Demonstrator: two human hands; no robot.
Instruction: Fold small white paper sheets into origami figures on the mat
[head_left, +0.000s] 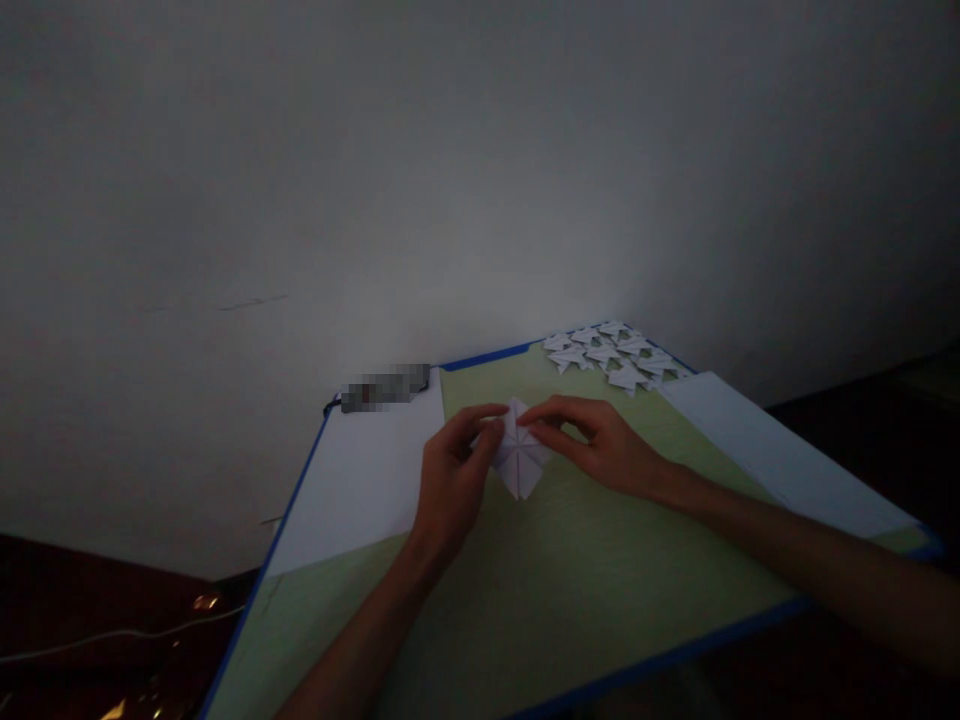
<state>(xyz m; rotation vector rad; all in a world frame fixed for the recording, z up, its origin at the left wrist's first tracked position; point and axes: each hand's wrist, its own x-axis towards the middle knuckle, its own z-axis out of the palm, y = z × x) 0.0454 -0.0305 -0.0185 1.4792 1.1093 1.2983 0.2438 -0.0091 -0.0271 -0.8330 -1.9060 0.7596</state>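
Note:
A small white folded paper [519,462], creased into triangles, lies on the green table top [570,580] near its middle. My left hand [454,480] pinches the paper's left upper edge with thumb and forefinger. My right hand [596,440] presses its fingertips on the paper's upper right edge, fingers drawn together. Both forearms reach in from the lower edge of the view.
A heap of several folded white paper pieces [611,355] lies at the table's far corner. White sheets lie at the left [360,480] and right [780,455]. A blurred dark object [386,387] sits at the far left edge. The table has a blue rim [487,356] against a white wall.

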